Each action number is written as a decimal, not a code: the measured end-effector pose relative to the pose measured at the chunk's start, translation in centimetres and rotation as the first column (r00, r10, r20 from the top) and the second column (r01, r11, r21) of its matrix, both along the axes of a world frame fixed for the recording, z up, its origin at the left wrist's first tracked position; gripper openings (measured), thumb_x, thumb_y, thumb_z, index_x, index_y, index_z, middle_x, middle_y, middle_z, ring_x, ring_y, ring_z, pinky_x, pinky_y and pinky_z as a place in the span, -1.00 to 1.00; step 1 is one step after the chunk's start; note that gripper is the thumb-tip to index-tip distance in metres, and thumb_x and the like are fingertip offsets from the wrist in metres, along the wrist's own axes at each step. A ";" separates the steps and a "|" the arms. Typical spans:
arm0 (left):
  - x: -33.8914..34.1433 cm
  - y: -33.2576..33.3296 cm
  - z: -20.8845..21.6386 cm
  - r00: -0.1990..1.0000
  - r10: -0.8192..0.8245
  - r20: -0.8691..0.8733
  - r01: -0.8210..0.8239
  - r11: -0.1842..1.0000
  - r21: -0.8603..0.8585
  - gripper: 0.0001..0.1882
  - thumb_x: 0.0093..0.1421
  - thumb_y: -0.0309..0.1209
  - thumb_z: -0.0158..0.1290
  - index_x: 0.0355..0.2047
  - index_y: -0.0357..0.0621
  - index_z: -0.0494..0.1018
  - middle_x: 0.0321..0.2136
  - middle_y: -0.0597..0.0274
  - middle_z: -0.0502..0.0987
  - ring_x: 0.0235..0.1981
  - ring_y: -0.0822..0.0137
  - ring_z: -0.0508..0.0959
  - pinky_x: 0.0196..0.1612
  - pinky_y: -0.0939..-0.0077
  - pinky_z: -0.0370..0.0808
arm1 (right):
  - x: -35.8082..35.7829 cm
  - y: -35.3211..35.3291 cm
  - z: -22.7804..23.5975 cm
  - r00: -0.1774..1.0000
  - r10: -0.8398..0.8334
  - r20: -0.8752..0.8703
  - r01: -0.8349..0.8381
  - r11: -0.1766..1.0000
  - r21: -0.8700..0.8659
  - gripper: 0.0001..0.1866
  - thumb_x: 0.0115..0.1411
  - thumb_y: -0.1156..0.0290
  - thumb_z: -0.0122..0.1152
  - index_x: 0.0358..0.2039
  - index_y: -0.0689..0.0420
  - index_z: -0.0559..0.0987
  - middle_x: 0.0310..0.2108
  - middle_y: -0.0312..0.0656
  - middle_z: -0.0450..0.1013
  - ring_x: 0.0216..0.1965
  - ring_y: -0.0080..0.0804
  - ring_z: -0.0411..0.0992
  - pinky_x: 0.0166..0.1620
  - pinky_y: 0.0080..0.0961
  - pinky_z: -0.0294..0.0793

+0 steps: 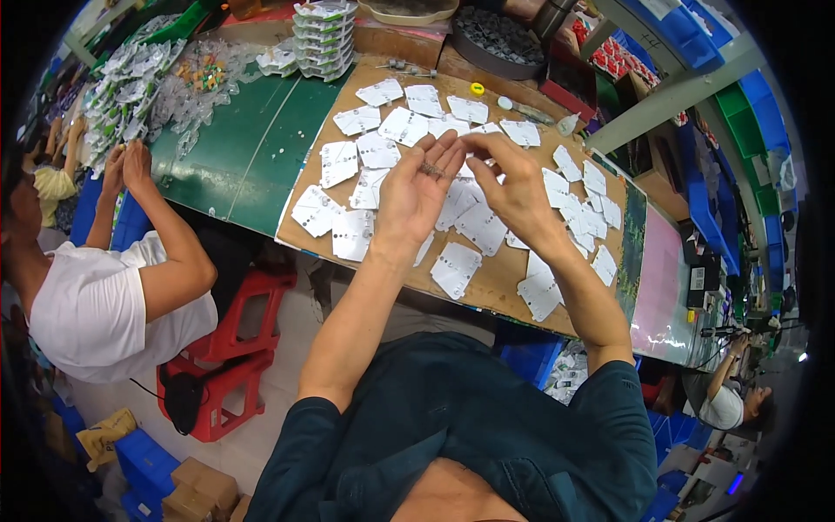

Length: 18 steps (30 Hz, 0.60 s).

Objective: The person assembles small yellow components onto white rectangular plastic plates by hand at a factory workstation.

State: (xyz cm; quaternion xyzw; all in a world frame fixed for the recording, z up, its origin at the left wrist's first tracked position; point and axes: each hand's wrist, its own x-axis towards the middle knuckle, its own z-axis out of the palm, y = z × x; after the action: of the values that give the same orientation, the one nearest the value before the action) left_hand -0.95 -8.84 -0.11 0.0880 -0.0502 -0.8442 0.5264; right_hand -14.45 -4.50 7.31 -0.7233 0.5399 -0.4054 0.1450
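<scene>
A brown board (504,278) lies across the green-topped workbench (252,157), and white plastic cards (352,235) are spread flat over most of it, each dotted with small dark pieces. Above the middle of this spread the person holds both hands raised and close together. The left hand (416,193) is cupped palm-up with its fingers loosely curled, neither flat nor clenched, and a small clump of tiny dark metal parts (432,169) rests near its fingertips. The right hand (515,184) reaches across with thumb and forefinger drawn toward that clump; whether they already pinch a part is too small to tell. The step in hand looks like taking single parts from the cupped palm to set into the cards below, so the next move would call for a fine pinch on one piece and a steady left palm so the rest do not spill. At the left, another person in a white shirt (96,304) works with raised hands over heaps of clear packets (187,83).
</scene>
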 end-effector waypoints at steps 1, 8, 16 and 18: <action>0.0 0.1 0.1 0.999 0.002 -0.032 -0.002 1.000 0.001 -0.73 0.36 -0.48 -0.25 0.00 -0.40 0.21 0.07 -0.27 0.33 0.17 -0.09 0.34 0.30 0.06 0.26 | -0.2 0.4 -0.2 0.999 0.001 0.045 -0.004 0.998 0.069 -0.76 0.16 0.57 0.15 -0.13 0.28 0.51 -0.27 -0.03 0.53 -0.23 -0.22 0.55 -0.30 -0.44 0.54; -0.4 1.0 0.6 0.998 0.048 -0.037 -0.050 0.996 -0.078 -0.69 0.39 -0.44 -0.23 0.06 -0.37 0.17 0.12 -0.28 0.29 0.22 -0.09 0.29 0.31 0.06 0.25 | 0.3 1.6 -1.4 0.896 -0.226 0.381 0.015 0.875 0.483 -0.59 0.37 0.13 -0.01 -0.23 0.29 0.54 -0.48 -0.16 0.50 -0.56 -0.52 0.50 -0.59 -0.65 0.38; -0.8 2.0 1.2 0.984 0.101 0.147 -0.061 0.965 -0.257 -0.66 0.41 -0.40 -0.23 0.10 -0.35 0.17 0.14 -0.24 0.29 0.22 -0.01 0.30 0.28 0.11 0.27 | 0.1 1.2 -1.7 0.840 -0.238 0.488 -0.152 0.759 0.633 -0.57 0.39 0.09 -0.07 -0.31 0.25 0.52 -0.54 -0.27 0.46 -0.62 -0.61 0.42 -0.65 -0.73 0.30; -0.7 2.1 1.0 0.978 0.079 0.193 -0.043 0.982 -0.185 -0.66 0.40 -0.42 -0.23 0.10 -0.36 0.17 0.12 -0.24 0.32 0.19 0.00 0.34 0.26 0.11 0.29 | -0.1 1.3 -2.0 0.866 -0.234 0.442 -0.080 0.807 0.585 -0.59 0.40 0.12 -0.08 -0.31 0.24 0.52 -0.54 -0.28 0.45 -0.62 -0.62 0.40 -0.62 -0.72 0.31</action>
State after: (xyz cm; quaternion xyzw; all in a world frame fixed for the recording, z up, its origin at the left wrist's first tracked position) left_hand -1.69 -6.70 0.89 0.1258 -0.1760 -0.8064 0.5504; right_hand -14.57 -3.16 5.35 -0.4913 0.6126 -0.3958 0.4761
